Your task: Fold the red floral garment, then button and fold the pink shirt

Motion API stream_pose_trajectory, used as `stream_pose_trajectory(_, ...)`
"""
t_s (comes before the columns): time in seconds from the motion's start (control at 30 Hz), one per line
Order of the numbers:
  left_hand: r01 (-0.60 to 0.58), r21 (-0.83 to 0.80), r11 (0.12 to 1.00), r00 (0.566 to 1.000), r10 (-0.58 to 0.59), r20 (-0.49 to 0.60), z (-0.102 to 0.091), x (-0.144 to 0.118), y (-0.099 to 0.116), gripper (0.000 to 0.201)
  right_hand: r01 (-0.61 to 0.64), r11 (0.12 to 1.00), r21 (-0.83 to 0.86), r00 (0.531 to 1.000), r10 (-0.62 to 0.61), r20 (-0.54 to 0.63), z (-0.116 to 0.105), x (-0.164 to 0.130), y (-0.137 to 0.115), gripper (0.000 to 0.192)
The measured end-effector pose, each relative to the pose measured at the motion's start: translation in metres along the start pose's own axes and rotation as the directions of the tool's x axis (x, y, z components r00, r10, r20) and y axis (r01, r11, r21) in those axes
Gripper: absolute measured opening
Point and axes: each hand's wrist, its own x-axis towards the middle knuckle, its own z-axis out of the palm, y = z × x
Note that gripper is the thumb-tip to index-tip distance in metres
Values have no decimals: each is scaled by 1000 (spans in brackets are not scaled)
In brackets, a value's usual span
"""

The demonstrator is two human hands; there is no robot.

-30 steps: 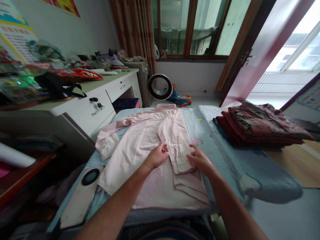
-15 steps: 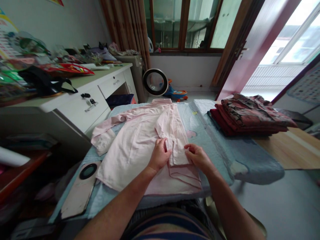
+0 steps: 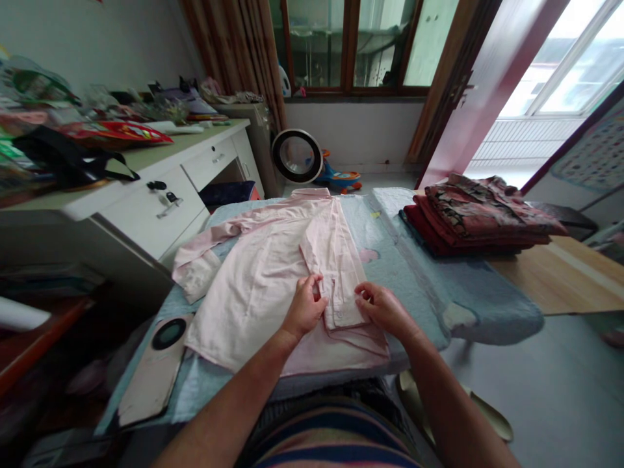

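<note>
We see a pale pink shirt (image 3: 263, 273) spread flat on the bench (image 3: 419, 279), which is covered with a light blue quilted pad, and it lies directly under and ahead of both hands. One sleeve (image 3: 336, 273) is folded across the body of the shirt, and its cuff (image 3: 345, 313) sits between the hands. The left hand (image 3: 305, 309) rests on the cloth at the left edge of that cuff, fingers curled and thumb close to them, pinching the fabric. The right hand (image 3: 383, 305) meets the cuff's right edge, fingertips drawn together on the cloth in a light pinch. The two hands are near each other, with only the cuff's width between them. The other sleeve (image 3: 199, 260) trails off to the left of the left hand, past the edge of the pad. Beyond the right hand and further right, a stack of folded dark red patterned clothes (image 3: 480, 218) lies on the same bench. Left of the left hand, nearer us, a flat beige board with a dark round hole (image 3: 156, 364) rests at the pad's edge. A white desk with drawers (image 3: 146, 201) stands well to the left
</note>
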Motion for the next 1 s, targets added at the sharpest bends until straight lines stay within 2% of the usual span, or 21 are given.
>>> stream_pose_trajectory(0.17,-10,63,998,999,7,38,-4,-1,10,45,5,994,-108,1000,-2,27,-4,-4,-10,20)
stream_pose_trajectory(0.37,-28,218,976,991,0,130,-9,-4,20,40,25,984,-174,987,4,162,-3,-5,-10,20)
stream_pose_trajectory(0.47,-41,295,955,982,-16,188,-14,-2,22,37,58,976,-208,975,-10,224,-9,-2,-13,23)
stream_pose_trajectory(0.57,-51,310,949,976,-18,218,-24,9,22,32,86,967,-239,977,-35,210,-20,10,-17,25)
stream_pose_trajectory(0.67,-81,318,945,987,31,161,-35,31,19,28,122,962,-245,985,-88,145,-28,33,-16,25)
stream_pose_trajectory(0.77,-86,368,926,994,55,93,-44,60,14,27,177,943,-283,984,-170,49,-27,69,-7,23)
stream_pose_trajectory(0.83,-51,415,908,998,32,54,-48,82,11,29,203,922,-331,977,-212,7,-22,96,2,23)
stream_pose_trajectory(1.0,37,520,853,999,-40,-6,-46,133,4,36,163,887,-432,973,-218,-80,-9,161,17,27)
